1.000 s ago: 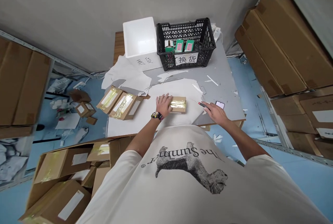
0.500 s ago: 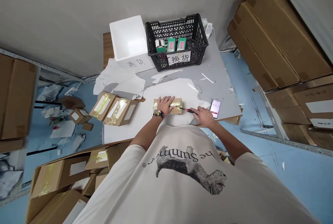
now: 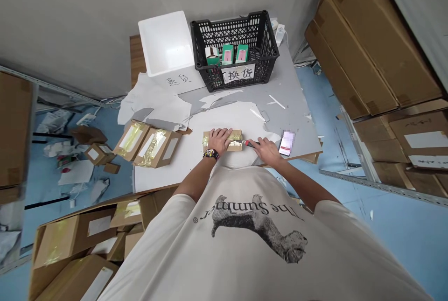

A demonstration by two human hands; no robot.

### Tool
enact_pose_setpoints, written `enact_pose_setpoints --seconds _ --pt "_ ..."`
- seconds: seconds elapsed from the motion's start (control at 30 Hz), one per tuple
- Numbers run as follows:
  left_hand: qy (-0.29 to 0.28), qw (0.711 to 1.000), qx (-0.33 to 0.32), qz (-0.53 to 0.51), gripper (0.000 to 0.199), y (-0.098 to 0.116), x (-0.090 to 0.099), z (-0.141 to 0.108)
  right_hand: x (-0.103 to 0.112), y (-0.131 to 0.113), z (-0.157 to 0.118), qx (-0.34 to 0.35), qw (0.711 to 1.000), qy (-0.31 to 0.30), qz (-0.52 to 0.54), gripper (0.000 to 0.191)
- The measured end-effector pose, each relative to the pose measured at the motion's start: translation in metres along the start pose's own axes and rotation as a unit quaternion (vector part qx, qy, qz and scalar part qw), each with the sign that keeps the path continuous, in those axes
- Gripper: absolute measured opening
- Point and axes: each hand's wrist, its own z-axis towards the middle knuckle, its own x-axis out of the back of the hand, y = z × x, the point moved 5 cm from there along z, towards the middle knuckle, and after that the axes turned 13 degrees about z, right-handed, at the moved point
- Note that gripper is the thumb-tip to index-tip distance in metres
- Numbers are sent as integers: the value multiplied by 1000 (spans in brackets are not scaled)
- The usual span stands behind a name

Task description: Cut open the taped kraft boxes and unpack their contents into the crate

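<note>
A small taped cardboard box (image 3: 236, 145) lies near the front edge of the white-covered table (image 3: 196, 151). My left hand (image 3: 219, 139) rests on top of it with the fingers spread. In my right hand (image 3: 268, 150) is a red and black cutter (image 3: 251, 143), its blade end at the box's right part, over the tape. A phone (image 3: 286, 143) with a lit screen lies just right of my right hand.
Two taped boxes (image 3: 154, 148) stand at the table's left. Behind are a white foam box (image 3: 168, 49) and a black crate (image 3: 234, 35) holding green boxes. A large carton (image 3: 52, 221) of parcels is at the lower left; stacked cartons (image 3: 371, 44) stand at the right.
The cutter and my right hand have moved left, so the blade end is now over the box. My left hand stays on it. The whole view has shifted slightly.
</note>
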Motion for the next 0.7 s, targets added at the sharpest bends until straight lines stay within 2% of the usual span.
enact_pose_setpoints --seconds 0.2,0.3,0.43,0.57,0.7 --pt "25 999 3 -33 61 1 2 0 8 12 -1 11 1000 -4 -15 65" --pt "19 1000 3 1 60 4 1 0 4 21 -3 8 1000 10 -14 65" --pt "9 997 -8 76 59 7 2 -1 5 18 18 22 999 46 -10 64" --pt "15 994 -12 104 59 8 6 -1 12 16 41 35 996 82 9 62" --pt "26 994 -11 110 58 6 8 6 10 39 29 30 994 100 38 60"
